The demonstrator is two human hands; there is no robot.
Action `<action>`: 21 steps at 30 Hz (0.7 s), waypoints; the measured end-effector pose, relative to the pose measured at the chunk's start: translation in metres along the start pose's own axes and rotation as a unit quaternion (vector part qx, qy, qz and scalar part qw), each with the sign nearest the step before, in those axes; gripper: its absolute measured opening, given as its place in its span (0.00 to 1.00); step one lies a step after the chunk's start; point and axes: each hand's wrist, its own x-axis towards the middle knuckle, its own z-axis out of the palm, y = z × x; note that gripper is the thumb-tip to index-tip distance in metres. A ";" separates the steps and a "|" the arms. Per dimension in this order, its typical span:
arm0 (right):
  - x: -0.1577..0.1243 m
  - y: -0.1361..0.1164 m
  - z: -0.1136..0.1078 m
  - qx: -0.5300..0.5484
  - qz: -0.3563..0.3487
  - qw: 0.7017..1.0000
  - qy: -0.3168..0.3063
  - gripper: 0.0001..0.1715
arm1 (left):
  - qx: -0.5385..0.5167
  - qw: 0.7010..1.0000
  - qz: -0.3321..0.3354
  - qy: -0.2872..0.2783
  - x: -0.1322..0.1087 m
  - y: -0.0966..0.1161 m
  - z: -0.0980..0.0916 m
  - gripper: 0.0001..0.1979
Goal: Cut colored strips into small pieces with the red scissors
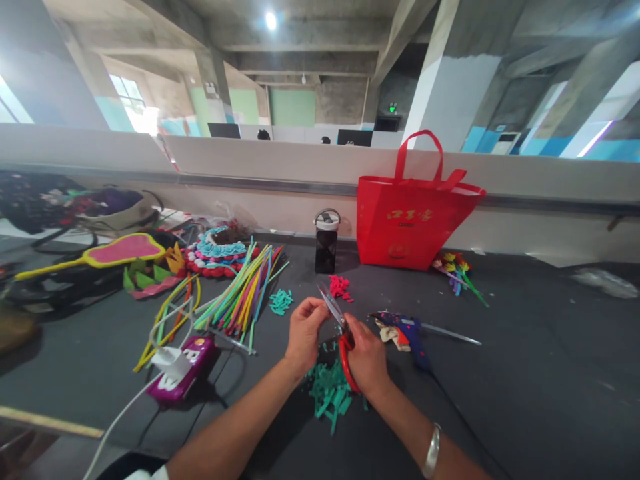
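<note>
My right hand [367,357] is closed round the red handles of a pair of scissors [345,367], whose blades point up and away from me. My left hand [306,333] is pinched beside the blades; whatever sits between its fingertips is too small to make out. Below both hands lies a loose heap of green cut strips [330,393]. Just beyond them are a small pile of red pieces [340,287] and, to the left, a pile of teal pieces [281,302].
A blue glue gun [411,333] with its cord lies right of my hands. Leftward are a bundle of pipe cleaners [245,287] and a purple power strip [183,370]. At the back stand a black bottle [326,250] and a red bag [405,227].
</note>
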 end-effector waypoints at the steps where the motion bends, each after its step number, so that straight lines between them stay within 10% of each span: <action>1: 0.000 0.000 0.000 0.003 -0.001 1.000 0.000 0.26 | -0.001 1.000 -0.001 0.000 0.000 0.000 0.000 0.08; 21: 0.006 -0.001 -0.006 0.132 0.057 0.990 -0.015 0.18 | -0.062 0.996 -0.029 -0.051 -0.003 0.001 0.006 0.05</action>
